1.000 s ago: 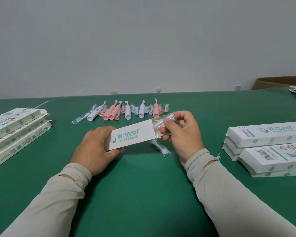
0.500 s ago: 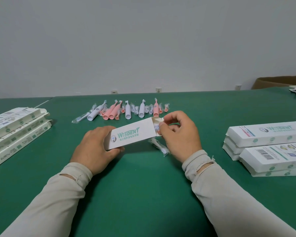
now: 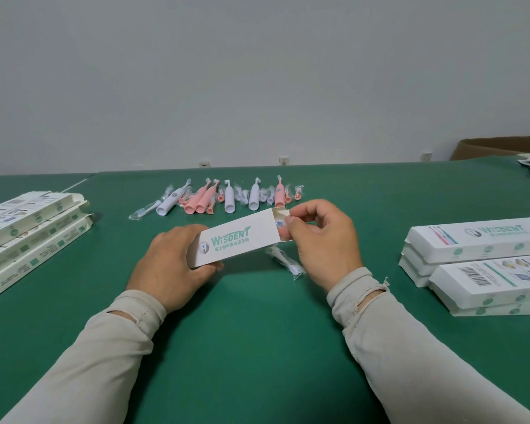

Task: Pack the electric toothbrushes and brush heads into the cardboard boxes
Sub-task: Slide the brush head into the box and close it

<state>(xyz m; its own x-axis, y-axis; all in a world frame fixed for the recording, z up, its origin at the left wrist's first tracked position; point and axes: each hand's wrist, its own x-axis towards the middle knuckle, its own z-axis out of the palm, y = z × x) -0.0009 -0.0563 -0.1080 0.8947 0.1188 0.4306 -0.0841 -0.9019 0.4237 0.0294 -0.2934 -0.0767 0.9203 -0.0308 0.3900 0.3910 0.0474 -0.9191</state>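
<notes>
1. Cardboard box [image 3: 236, 238]: white, long and narrow, green "WISDENT" lettering on top, held off the green worktop [image 3: 257, 332] between both hands, lying roughly level with its right end raised a little and open.
2. Left hand [image 3: 172, 264]: its grip wraps the box's closed left end, fingers curled round the far side and thumb under the near edge.
3. Right hand [image 3: 322, 240]: its grip is a pinch at the open right end; thumb and forefinger close on the small end flap [image 3: 280, 214], the other fingers curled behind. A bluish-white item shows just inside the opening, beside the thumb; what it is cannot be told.
4. Wrapped brush head [image 3: 285, 261]: clear wrapper, lying on the worktop below the box's open end, just beside the right hand and apart from it.
5. Row of toothbrushes [image 3: 227, 198]: white and pink handles with small wrapped brush heads among them, laid side by side on the worktop beyond the box.
6. Stack of open boxes [image 3: 28, 234]: at the left edge, flaps out, well apart from the left hand.
7. Stack of closed boxes [image 3: 484, 261]: white, at the right, one showing a barcode.
8. Brown carton [image 3: 502, 146]: at the far right, behind the worktop.
</notes>
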